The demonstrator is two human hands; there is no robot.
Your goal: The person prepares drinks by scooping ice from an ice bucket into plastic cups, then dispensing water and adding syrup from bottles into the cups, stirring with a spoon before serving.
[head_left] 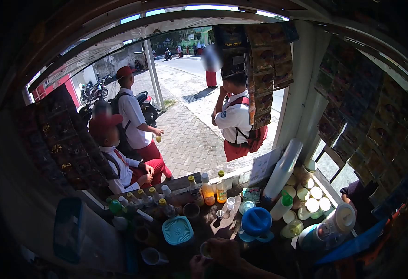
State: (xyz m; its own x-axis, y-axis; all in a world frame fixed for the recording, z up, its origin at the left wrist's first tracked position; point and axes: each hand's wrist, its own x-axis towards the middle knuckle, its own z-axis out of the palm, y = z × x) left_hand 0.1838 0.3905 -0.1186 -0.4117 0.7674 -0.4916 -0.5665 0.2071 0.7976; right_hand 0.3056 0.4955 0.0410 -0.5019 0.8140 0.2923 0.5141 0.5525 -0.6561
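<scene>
At the bottom of the view, in deep shade, my right hand point(226, 253) is closed around a small clear cup point(205, 250). Just below and left of it is my left hand point(198, 266); its fingers are curled close to the cup, but the dark hides what they hold, if anything. A turquoise lidded container point(177, 230) stands beyond my hands to the left. To the right is a blue-lidded pitcher point(256, 220). A clear measuring cup point(153, 255) sits left of my hands.
Syrup bottles point(221, 187) line the counter's front ledge. Several white-lidded jars point(312, 205) and a large jug point(336, 223) stand right. Sachet strips point(262, 65) hang above. Outside are people in white shirts, one seated person point(120, 162) near the ledge.
</scene>
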